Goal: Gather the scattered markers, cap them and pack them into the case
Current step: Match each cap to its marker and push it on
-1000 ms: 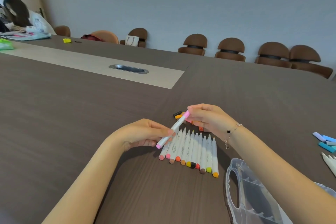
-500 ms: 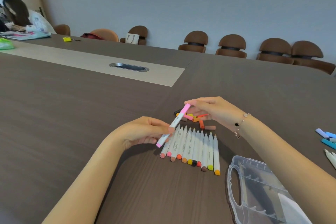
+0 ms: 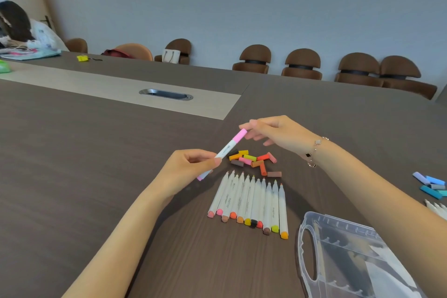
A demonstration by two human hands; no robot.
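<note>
We note the clear case (image 3: pixel 338 244) open at near right, its contents indistinct. The left hand (image 3: pixel 186 172) pinches the pink marker (image 3: pixel 223 152) mid-barrel above the table (image 3: pixel 96 152); the right hand (image 3: pixel 275 132), fingers relaxed, touches its far pink cap.

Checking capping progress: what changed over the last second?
The right hand rose off the pile of loose caps, and its fingertips now touch the pink cap on the pink marker. The left hand keeps gripping that marker's lower barrel. The row of markers and the clear case stayed put.
</note>
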